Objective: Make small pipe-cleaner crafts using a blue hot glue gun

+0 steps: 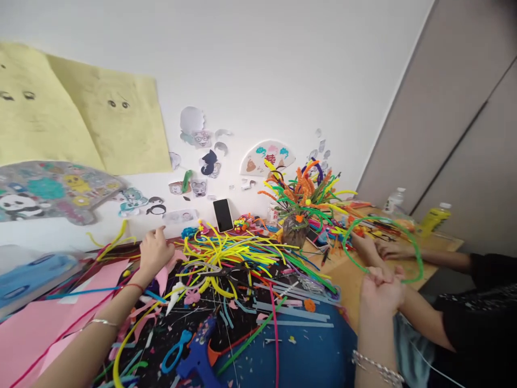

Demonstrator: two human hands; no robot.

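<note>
My left hand (155, 252) reaches over the left side of the pile of yellow pipe cleaners (226, 248), fingers bent with a gap between thumb and fingers. Nothing shows in its grasp. My right hand (383, 291) is closed, palm side up, on a green pipe cleaner (420, 253) bent into a large ring. The ring stands out above my fist, in front of another person's hands. Between my arms lie black-handled scissors or pliers (234, 274), partly under the pipe cleaners, and a blue glue gun (197, 355).
A vase (294, 231) of colourful pipe-cleaner stems stands against the wall, beside a propped phone (223, 215). Pink sheets (28, 345) cover the left. Clear glue sticks (299, 315) lie near the blue mat (307, 350). Another person's hands (393, 249) work at right, near a yellow bottle (435, 220).
</note>
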